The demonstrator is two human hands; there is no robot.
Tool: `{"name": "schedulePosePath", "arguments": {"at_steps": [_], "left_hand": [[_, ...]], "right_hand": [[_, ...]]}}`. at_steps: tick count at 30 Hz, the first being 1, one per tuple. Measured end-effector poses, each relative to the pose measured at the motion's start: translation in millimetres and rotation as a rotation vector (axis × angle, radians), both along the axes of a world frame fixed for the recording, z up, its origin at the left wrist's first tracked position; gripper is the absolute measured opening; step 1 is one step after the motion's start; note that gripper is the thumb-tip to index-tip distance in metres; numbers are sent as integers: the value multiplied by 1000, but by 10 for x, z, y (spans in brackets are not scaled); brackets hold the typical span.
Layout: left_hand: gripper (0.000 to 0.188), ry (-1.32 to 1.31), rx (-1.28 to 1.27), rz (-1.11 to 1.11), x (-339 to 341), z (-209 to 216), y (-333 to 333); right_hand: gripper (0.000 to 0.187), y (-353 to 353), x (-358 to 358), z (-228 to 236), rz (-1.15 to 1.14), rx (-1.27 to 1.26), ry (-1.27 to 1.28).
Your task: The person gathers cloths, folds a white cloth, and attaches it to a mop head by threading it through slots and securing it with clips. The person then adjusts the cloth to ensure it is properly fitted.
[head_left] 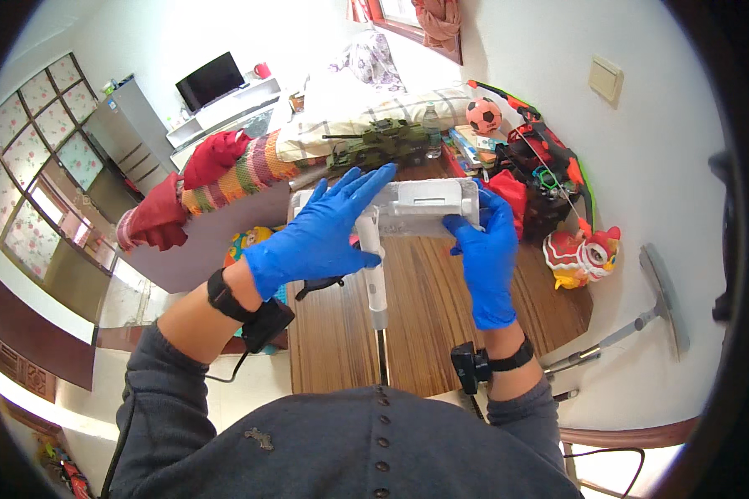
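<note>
A white flat mop head (429, 218) lies crosswise over the wooden table in front of me. Its white and metal pole (376, 287) runs from the head back toward my body. My left hand (316, 233), in a blue glove, rests over the left part of the head; its fingers are stretched out and the thumb reaches to the pole. The right end of the head is gripped by my gloved right hand (487, 254), fingers behind and thumb on the near side. Part of the head's left side is hidden under my left hand.
Beyond the mop stand a camouflage toy tank (383, 145) and a clear bottle (432, 133). A pink ball (483, 115), a dark bag and a lion-head toy (581, 254) line the table's right. Another flat mop (666, 303) leans at the right wall.
</note>
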State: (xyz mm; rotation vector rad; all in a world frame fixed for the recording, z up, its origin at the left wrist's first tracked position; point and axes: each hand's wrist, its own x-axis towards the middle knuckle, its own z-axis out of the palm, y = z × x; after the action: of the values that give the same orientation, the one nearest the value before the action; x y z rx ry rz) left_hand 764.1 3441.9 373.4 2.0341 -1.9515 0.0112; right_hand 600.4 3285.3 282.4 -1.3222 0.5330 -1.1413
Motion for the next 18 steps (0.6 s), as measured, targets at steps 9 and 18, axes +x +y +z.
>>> {"name": "schedulePosePath", "arguments": {"at_steps": [9, 18], "left_hand": [[106, -207, -27, 50, 436, -174, -32], [86, -255, -268, 125, 407, -497, -311]], "right_hand": [[43, -200, -4, -243, 182, -116, -182], [42, -301, 18, -302, 174, -76, -202]]}}
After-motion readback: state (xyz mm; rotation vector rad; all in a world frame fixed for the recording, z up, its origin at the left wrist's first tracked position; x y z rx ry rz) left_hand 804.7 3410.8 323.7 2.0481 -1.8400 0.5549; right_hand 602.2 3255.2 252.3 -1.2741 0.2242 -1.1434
